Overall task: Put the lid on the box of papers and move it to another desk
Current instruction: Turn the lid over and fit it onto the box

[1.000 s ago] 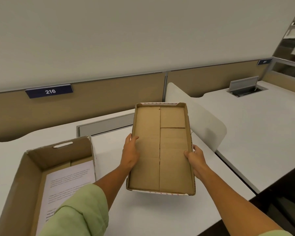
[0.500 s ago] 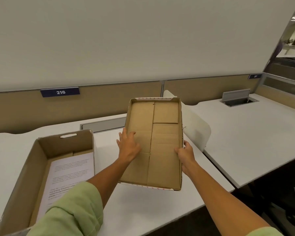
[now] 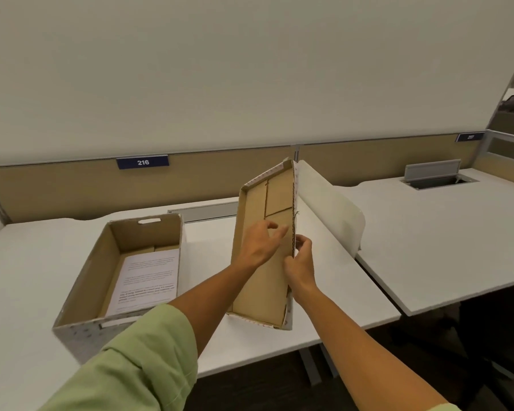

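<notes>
- While the lid [image 3: 264, 262] stands tilted up on edge above the near white surface [image 3: 324, 292], its brown inner face turns toward the left and its low end hangs close over the front part of that surface.
- The right hand [image 3: 299, 264] pinches the lid's raised right rim between thumb and fingers, closed on the cardboard edge.
- The left hand [image 3: 260, 246] lies against the lid's inner face with fingers spread wide and loose; it presses rather than grips.
- The open box [image 3: 86, 295] sits on the same surface to the left of the lid, well apart from it, with a cut-out handle slot in its far wall.
- White printed papers [image 3: 147, 280] lie flat on the box floor, and nothing covers them.
- A green sleeve [image 3: 131, 372] of the left arm crosses in front of the box's near right corner and hides part of its wall.
- Just beyond the lid's right side, a white rounded divider panel [image 3: 336, 215] stands upright between the near surface and the neighbouring surface [image 3: 445, 241] on the right.
- That neighbouring surface carries an open grey cable hatch [image 3: 436, 178] near its far edge.
- Along the back runs a tan partition [image 3: 72, 185] bearing a blue plate [image 3: 143, 162] that reads 216.
</notes>
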